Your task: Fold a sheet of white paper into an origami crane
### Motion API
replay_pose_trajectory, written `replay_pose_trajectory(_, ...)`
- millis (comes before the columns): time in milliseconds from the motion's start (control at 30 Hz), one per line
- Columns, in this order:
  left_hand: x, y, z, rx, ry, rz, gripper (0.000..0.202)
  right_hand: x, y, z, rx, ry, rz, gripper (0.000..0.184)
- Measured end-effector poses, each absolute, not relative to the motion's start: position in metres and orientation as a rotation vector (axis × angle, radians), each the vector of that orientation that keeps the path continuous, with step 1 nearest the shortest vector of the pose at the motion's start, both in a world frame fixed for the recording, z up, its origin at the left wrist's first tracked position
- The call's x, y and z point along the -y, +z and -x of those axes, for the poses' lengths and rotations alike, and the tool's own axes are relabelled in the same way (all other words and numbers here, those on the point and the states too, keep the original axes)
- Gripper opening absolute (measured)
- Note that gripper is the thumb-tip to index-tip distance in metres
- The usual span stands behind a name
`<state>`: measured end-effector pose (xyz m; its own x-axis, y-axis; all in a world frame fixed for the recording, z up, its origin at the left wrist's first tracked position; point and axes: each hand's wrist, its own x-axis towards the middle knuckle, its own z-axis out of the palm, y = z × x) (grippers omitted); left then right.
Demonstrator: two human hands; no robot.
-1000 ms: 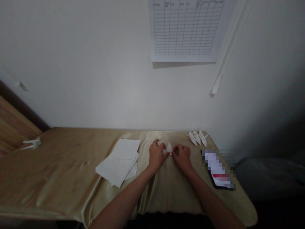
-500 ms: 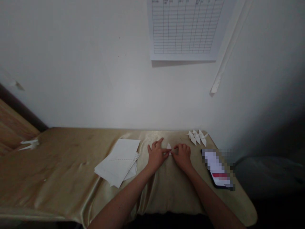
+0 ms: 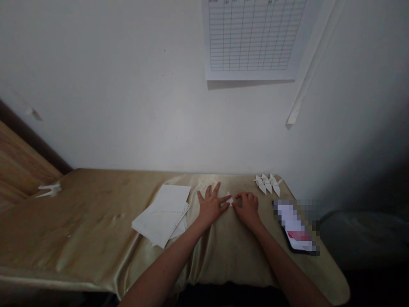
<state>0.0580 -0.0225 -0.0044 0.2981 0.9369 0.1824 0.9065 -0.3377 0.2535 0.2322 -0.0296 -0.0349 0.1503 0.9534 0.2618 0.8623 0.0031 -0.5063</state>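
A small white folded paper piece [image 3: 229, 198] lies on the gold cloth of the table [image 3: 96, 221], between my two hands. My left hand [image 3: 211, 205] rests flat with fingers spread, its forefinger pressing on the paper. My right hand [image 3: 247, 207] has its fingers curled and pinches the paper's right edge. Most of the piece is hidden under the fingertips.
A loose stack of white paper sheets [image 3: 164, 213] lies left of my hands. Several folded paper cranes [image 3: 268, 183] stand at the back right by the wall. A phone [image 3: 295, 228] lies to the right, near the table edge. Another folded paper shape [image 3: 48, 190] sits at the far left.
My left hand has opened from curled to flat, and the paper piece has been pressed down lower against the cloth. The view has shifted slightly.
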Motion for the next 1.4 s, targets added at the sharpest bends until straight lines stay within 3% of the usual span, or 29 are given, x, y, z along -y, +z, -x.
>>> replay_pose_trajectory(867,-0.001,-0.001,-0.048,-1.685,0.233,-2.471,0.057,0.027,-0.032,-0.232,1.777,0.251,1.912,0.021)
replay_pose_trajectory(1267,0.005,-0.004,-0.045,-1.599,0.448,-2.602,0.066,0.03,-0.029,-0.232,1.726,0.265,1.873,0.018)
replay_pose_trajectory(1400,0.005,0.001,-0.044,-1.475,0.541,-2.627,0.042,0.032,-0.024,-0.235,1.739,0.27,1.876,0.019)
